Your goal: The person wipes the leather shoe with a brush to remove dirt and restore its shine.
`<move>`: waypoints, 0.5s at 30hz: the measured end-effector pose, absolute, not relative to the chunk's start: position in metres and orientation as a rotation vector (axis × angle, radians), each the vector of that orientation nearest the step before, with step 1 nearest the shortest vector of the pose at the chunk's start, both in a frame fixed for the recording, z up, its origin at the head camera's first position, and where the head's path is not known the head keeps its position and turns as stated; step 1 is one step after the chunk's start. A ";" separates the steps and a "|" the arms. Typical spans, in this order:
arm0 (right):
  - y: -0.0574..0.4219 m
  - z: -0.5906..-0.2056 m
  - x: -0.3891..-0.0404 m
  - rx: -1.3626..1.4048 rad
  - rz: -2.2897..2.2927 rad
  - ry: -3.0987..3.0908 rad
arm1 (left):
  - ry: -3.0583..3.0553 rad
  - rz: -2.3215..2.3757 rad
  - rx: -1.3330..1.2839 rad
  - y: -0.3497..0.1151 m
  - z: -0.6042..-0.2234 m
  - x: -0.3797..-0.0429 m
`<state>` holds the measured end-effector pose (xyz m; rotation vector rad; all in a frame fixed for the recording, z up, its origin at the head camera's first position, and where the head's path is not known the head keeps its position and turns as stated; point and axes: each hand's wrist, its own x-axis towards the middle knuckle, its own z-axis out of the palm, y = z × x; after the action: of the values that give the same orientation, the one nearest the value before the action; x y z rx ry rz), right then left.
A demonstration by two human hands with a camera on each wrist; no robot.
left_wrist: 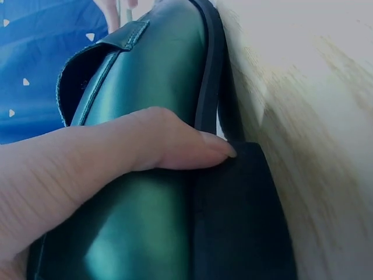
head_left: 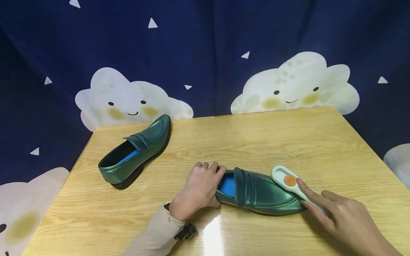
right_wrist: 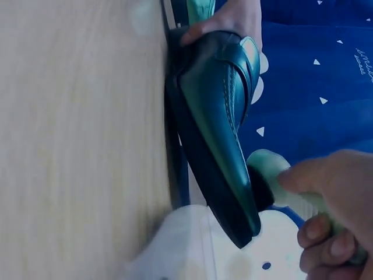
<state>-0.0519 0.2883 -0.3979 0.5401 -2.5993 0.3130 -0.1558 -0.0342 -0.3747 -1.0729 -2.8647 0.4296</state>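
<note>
The left hand (head_left: 201, 185) is closed around the heel end of a green loafer (head_left: 266, 193), its fingers bent over the rim and its thumb lying across the side, the tip at the heel block. The right hand (head_left: 349, 213) grips a pale green brush (head_left: 296, 189), one digit stretched along the handle to the orange button (head_left: 290, 180), others curled beneath; the dark bristles (right_wrist: 260, 188) meet the loafer's upper near the toe. Behind the left hand, a beige sleeve (head_left: 153, 233) lies on the near-left side of that loafer. The second loafer (head_left: 145, 151) stands beyond it to the left, toe pointing away. Under the gripped loafer spreads a wooden table (head_left: 272, 138); behind it hangs a navy curtain (head_left: 198, 42) with smiling clouds.
</note>
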 end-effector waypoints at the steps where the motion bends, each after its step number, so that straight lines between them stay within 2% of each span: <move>1: 0.287 -0.399 -0.051 0.550 0.321 -2.588 | -2.862 0.430 -1.071 -0.035 -0.375 -0.156; 11: 0.279 -0.397 -0.048 0.693 0.567 -2.558 | -2.845 0.442 -1.060 -0.038 -0.374 -0.155; 15: 0.287 -0.393 -0.057 0.569 0.490 -2.542 | -2.844 0.414 -1.042 -0.038 -0.374 -0.154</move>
<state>-0.0565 0.2874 -0.3927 0.5691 -2.5420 0.4903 -0.1540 -0.0382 -0.3744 -1.0420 -2.8436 0.4143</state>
